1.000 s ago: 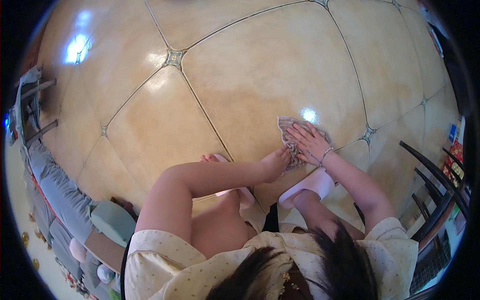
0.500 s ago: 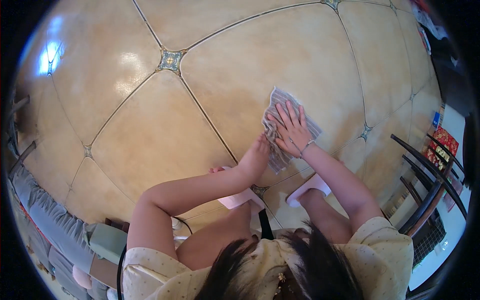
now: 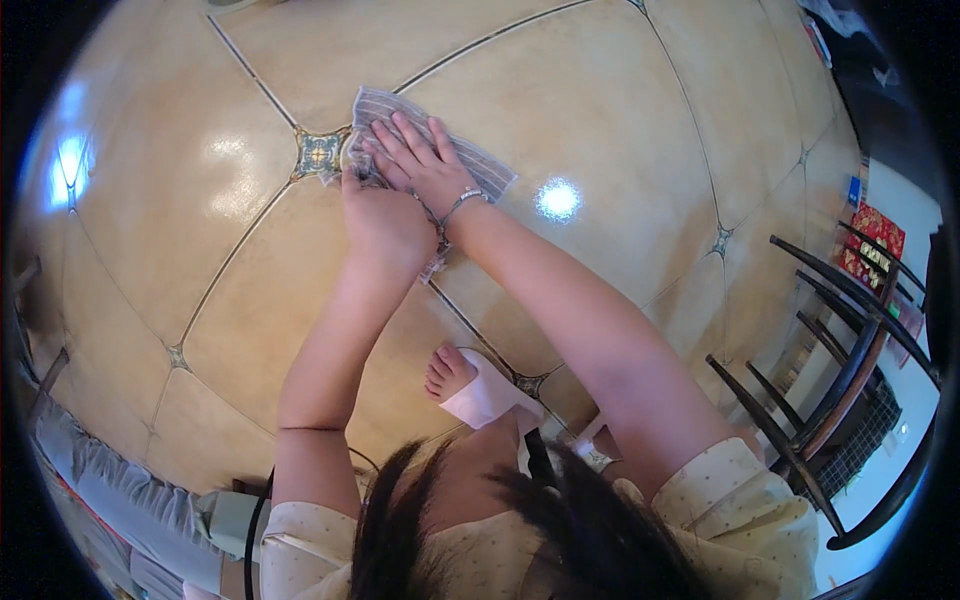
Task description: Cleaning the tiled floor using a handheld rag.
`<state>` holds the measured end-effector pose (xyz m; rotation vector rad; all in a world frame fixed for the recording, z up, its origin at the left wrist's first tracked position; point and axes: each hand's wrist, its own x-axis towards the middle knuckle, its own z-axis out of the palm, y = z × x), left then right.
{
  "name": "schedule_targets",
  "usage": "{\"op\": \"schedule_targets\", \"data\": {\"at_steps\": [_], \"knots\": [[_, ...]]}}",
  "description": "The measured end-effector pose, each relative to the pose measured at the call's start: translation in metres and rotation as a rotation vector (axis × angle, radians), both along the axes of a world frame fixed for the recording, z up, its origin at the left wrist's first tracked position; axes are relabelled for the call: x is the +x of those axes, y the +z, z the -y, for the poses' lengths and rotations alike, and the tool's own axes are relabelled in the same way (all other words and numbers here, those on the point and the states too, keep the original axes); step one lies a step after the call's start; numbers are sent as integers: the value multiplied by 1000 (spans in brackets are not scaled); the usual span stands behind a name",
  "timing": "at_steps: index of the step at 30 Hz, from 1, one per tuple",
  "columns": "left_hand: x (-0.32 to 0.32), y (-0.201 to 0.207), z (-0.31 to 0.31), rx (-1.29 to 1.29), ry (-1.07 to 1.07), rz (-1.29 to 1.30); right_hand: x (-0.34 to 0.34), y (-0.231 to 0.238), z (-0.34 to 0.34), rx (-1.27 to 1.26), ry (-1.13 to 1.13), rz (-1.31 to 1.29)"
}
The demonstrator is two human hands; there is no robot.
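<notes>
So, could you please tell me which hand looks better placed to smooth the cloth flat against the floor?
Probably the right hand: it lies spread, palm-down, on the striped cloth. The left hand is at a bunched part, its grip mostly hidden, so it looks less suited to smoothing.

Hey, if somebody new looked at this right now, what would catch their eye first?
Probably the right hand, spread flat on a striped cloth above and left of centre, with the left hand close beside it. Just left of the cloth, a patterned tile inset stands out, and a bright reflection glints on the floor to its right. Dark chair legs jut in at the right side.
</notes>
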<state>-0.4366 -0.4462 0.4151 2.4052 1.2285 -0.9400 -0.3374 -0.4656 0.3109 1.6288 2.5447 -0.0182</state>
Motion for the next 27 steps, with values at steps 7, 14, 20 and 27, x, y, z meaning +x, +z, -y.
{"op": "schedule_targets", "data": {"at_steps": [7, 14, 20, 27], "knots": [[27, -24, 72, 113, -310, 133, 42, 1, 66, 17, 77, -27], [98, -24, 192, -123, -696, -177, 140, 10, 188, -62, 34, -188], [149, -33, 246, -88, -945, -35, 226, 25, 274, -207, -79, -296], [209, -55, 285, -149, -966, 187, 281, 26, 363, -296, -357, -250]]}}
